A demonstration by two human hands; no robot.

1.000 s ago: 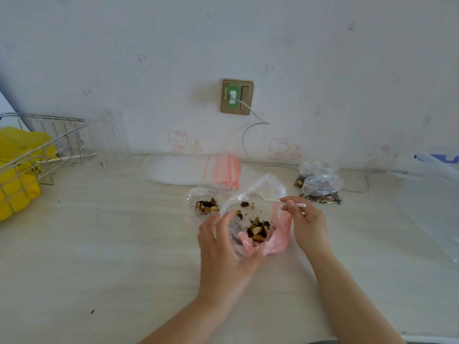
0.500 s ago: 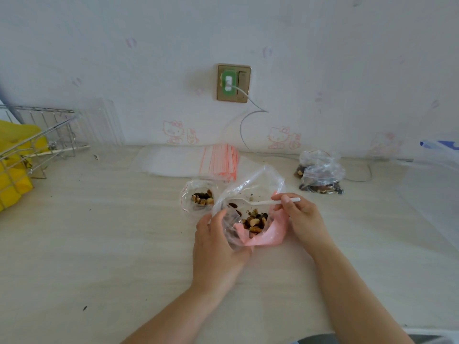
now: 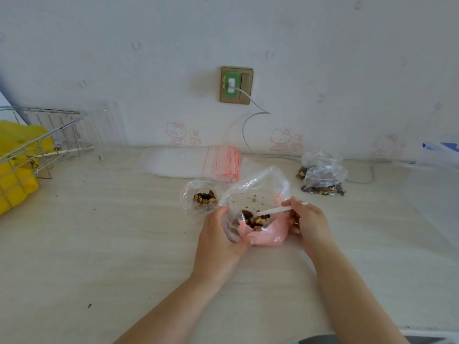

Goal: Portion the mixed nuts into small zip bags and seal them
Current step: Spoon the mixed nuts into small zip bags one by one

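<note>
Gripping nut bag rim with left hand on table; pinching spoon with right hand, digging into nuts. Risking spill carrying scoop toward open zip bag: floppy mouth collapsing.

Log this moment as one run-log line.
step: scooping nuts | left hand: holding source bag open | right hand: spoon in nuts | small bag: open, partly filled | filled bags: back right

Spoon in nut bag, two-handed

No words, numbers or brand names can be read anywhere here.
</note>
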